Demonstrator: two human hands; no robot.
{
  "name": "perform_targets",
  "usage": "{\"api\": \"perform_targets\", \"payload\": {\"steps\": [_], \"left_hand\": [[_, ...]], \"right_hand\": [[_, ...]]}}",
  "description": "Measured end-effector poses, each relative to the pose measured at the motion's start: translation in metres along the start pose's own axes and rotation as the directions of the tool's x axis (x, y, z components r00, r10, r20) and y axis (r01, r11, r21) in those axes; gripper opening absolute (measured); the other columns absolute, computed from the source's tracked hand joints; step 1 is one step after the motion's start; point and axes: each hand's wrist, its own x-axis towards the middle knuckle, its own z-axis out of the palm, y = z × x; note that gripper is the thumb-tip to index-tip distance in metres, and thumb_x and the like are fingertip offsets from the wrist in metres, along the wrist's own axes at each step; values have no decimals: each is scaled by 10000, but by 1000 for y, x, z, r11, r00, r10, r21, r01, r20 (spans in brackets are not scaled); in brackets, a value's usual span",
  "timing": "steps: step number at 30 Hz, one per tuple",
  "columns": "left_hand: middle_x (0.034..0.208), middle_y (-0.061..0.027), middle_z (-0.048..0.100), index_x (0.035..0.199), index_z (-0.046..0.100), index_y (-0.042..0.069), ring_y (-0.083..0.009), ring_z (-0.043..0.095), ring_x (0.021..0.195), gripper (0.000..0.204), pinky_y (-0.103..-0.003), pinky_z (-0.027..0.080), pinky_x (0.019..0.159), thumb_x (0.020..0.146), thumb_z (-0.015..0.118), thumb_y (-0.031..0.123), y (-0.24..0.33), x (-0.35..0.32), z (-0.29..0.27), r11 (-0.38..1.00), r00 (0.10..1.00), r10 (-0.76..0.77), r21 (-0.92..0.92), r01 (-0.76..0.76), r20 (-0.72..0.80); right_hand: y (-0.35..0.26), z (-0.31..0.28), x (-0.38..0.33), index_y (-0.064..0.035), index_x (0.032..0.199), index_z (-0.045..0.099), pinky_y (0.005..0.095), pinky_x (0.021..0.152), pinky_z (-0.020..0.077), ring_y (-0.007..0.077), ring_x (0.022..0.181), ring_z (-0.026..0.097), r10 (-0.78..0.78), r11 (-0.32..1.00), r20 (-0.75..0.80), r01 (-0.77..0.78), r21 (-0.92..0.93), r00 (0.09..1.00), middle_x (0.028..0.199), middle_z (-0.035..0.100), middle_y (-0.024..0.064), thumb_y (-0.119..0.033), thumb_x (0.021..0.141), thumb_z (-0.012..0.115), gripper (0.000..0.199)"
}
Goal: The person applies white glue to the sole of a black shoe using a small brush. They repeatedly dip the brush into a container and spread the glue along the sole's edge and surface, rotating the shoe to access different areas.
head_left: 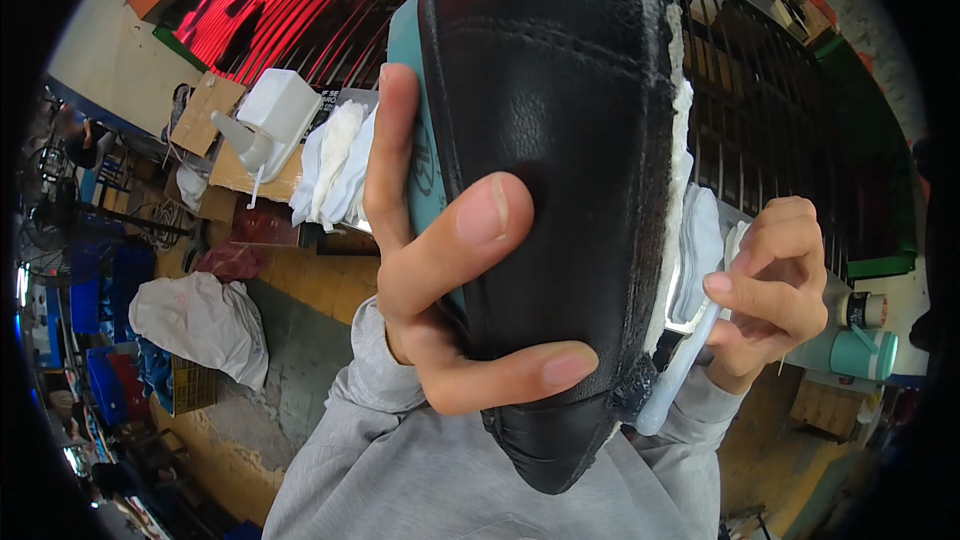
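While side-on, shoe (560, 140) lengthwise, tip (548, 462) bodyward

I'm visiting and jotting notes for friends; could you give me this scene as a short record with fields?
Left hand: grips a black leather shoe
Along its left side: a teal form
Right hand: holds a slender pale tool
Tool's lower end: by the shoe's right edge; contact unclear
Left background: white sack beside a yellow crate
Far right: turquoise container

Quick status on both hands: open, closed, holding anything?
Left hand: holding a black leather shoe upper.
Right hand: closed on a slim, pale-blue, stick-shaped tool; its exact kind can't be told.
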Motion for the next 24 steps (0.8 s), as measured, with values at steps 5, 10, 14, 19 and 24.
{"api": "perform_targets", "payload": {"steps": [5, 10, 14, 19, 24], "left_hand": [[1475, -237, 404, 1222, 537, 295, -592, 343, 1381, 489, -652, 367, 1136, 808, 772, 182, -3, -2, 2, 1000, 1000, -23, 18, 23, -12], [1481, -257, 403, 1221, 536, 261, -564, 349, 1398, 426, -642, 340, 1156, 856, 753, 229, 0, -2, 9, 993, 991, -82, 73, 89, -103], [1486, -273, 402, 1220, 535, 235, -542, 353, 1411, 385, -635, 319, 1173, 895, 738, 266, -1, -2, 11, 974, 969, -147, 139, 176, -199], [1496, -284, 397, 1223, 536, 217, -524, 360, 1420, 358, -624, 305, 1186, 928, 722, 299, -7, -3, 8, 950, 948, -171, 209, 230, -268], [1506, -281, 391, 1222, 565, 246, -526, 355, 1422, 344, -614, 316, 1181, 922, 726, 293, -11, -4, 11, 955, 944, -145, 208, 212, -295]], "right_hand": [[-2, 5, -6, -196, 925, 831, 309, 668, 328, 154, 767, 487, -52, 996, 22, 50, 70, 998, 842, 587, -23, -452, 655, 889, 376], [-16, 18, -9, -106, 956, 822, 255, 607, 361, 135, 740, 523, 303, 943, -241, -327, -63, 922, 874, 574, 36, -239, 673, 883, 319], [-17, 20, -20, -104, 925, 824, 259, 614, 365, 132, 731, 521, 332, 940, -171, -341, -21, 928, 864, 574, 36, -259, 679, 875, 295], [-28, 20, -32, -154, 903, 833, 293, 670, 344, 138, 750, 506, 305, 952, -114, -301, 57, 945, 786, 583, -16, -355, 645, 880, 331], [-35, 20, -22, -152, 917, 833, 289, 663, 340, 140, 757, 500, 291, 947, -129, -305, -105, 948, 784, 576, -19, -279, 570, 888, 373]]}}
